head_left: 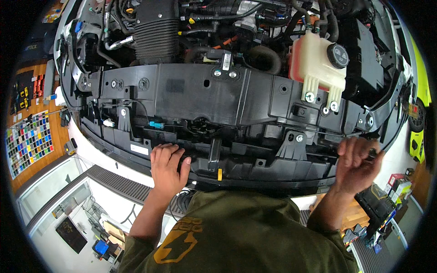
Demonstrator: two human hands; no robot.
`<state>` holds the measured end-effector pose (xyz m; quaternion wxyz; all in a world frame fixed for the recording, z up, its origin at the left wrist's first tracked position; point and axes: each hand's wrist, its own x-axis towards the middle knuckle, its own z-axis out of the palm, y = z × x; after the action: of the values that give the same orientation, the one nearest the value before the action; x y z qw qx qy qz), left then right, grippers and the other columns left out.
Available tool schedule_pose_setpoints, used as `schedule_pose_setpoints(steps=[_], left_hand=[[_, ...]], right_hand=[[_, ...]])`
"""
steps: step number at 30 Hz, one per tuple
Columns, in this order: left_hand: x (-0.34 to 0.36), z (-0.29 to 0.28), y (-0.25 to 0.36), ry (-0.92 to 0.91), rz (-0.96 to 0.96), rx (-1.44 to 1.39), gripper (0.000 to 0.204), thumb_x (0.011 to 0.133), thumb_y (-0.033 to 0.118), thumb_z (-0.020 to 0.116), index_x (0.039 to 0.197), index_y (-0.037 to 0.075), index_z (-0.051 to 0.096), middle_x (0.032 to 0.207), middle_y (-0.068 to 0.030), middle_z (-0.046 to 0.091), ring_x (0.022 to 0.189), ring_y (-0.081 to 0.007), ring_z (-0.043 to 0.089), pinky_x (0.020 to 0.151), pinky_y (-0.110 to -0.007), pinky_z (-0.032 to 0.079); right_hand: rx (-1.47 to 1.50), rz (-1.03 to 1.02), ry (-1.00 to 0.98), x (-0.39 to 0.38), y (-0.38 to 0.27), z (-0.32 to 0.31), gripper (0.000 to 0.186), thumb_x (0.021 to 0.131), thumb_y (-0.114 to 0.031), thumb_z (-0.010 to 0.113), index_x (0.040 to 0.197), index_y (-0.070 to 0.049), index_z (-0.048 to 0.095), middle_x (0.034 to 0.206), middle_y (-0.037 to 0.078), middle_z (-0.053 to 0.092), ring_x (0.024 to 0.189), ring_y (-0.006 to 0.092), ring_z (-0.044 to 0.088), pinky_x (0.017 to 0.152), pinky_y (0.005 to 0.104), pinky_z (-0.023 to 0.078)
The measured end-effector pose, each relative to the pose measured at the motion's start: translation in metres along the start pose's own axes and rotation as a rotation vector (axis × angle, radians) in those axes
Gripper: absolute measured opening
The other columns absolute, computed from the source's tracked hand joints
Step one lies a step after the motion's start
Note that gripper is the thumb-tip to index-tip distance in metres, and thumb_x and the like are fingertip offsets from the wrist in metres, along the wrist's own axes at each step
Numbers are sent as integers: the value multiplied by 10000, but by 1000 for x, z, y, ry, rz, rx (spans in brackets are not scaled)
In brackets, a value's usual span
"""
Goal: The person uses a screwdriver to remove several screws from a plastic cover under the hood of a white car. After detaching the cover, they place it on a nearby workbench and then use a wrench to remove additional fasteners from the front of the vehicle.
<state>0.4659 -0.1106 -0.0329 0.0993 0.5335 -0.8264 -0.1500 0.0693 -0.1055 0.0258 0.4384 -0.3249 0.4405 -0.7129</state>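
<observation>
My left hand (169,166) lies on the car's front edge, its fingers stretched over the black plastic trim (246,170) and the thumb apart. A latch bracket with a yellow tab (220,174) sits just to its right. Over the right end of the front panel, my right hand (359,161) is raised with curled fingers. It looks slightly blurred, and a small dark thing shows at its fingers; what it is I cannot make out. Behind both hands runs a broad black radiator cover (195,93). Left of its middle is a blue connector (156,124).
A cream coolant tank (314,59) with a black cap stands at the right of the engine bay. A ribbed black air duct (156,34) is at the left. Beyond the car are a colour swatch board (31,143), a green car (418,82) and boxes (397,184).
</observation>
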Motion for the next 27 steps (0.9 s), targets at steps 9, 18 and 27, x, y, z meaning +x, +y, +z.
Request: schedule_pose_setpoints(steps=[9,18,27], left_hand=[[-18,-4,-16,-20,60,-120,248,790,110,620,1012,3,645,1150,-149,618,1144,-328,557,1064,-515,307],[-19,0,-13,32,-9,-116,257,777,102,636,1015,5,647,1134,-135,619,1139,-319,557,1076,-515,303],[-56,-4,-34,232,-1,-160,263,758,60,649,1017,21,634,1087,-130,600,1090,-330,560,1026,-521,347]], right_hand=[[-164,297,-92,6,-4,9,410,963,-440,507,854,-48,556,579,-2,425,493,107,384,497,293,336],[-1554,519,-740,-11,2,39,427,812,-151,697,1174,20,546,1053,229,601,980,433,595,843,450,484],[-1532,502,-607,-50,8,17,433,864,-125,618,1254,8,487,1181,264,579,1087,453,555,919,456,449]])
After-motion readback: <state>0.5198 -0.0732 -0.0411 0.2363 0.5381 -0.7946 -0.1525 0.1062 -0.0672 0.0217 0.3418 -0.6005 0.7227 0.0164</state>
